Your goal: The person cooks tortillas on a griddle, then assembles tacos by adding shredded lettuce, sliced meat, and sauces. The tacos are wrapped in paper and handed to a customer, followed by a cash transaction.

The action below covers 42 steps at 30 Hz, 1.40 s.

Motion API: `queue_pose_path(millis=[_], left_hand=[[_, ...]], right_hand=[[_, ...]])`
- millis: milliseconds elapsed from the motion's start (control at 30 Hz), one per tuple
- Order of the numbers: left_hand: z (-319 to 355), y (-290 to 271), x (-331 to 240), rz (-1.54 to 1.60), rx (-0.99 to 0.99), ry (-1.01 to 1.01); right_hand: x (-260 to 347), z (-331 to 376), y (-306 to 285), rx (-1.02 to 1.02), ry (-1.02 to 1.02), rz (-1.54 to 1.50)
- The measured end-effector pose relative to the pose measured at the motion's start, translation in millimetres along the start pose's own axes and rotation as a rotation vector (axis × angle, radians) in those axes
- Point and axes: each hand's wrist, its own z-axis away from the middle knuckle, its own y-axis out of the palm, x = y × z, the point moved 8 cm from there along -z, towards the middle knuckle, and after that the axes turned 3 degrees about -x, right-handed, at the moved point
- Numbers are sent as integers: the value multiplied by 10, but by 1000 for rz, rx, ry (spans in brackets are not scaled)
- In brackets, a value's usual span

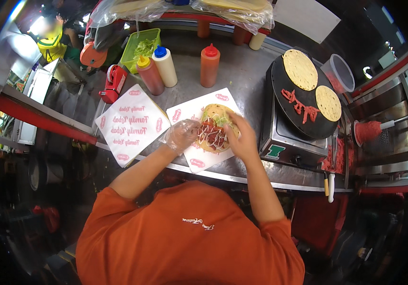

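Note:
A round tortilla lies on a printed white paper sheet, topped with meat, shredded lettuce and thin lines of white sauce. At its left edge is my left hand in a clear plastic glove, its fingers curled against the rim. My bare right hand is at the opposite edge, thumb and fingers bent onto the tortilla and partly covering it. Left of my gloved hand sits a stack of the same printed paper.
Squeeze bottles stand behind: red with yellow cap, white with blue cap, red. A green lettuce tub and red tape dispenser are left. Rightward, a black griddle holds two tortillas and meat; knives hang over the edge.

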Motion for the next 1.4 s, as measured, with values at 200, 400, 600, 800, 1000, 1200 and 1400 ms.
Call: queue_pose_path(millis=[200,400,600,800,1000,1200,1400], left_hand=[[-292,132,121,-66,467,90],[-411,-1,74,-207,732,387],[-431,123,-11,-218,631,602],[-504,224,-85,-318,595,420],[-305,26,-531,-101,575,782],[-279,19,-504,-87,365,679],[-449,358,-6,-422,435,-110]], right_hand=[[-1050,-1053,463,35,402,463],[-1094,-1093,518,165,516,223],[-1031,-1075,586,257,634,35],[-978,-966,549,247,635,-152],[-1080,-930,538,171,617,-149],[-1198,-965,626,189,667,-290],[-806,-996,387,236,457,-140]])
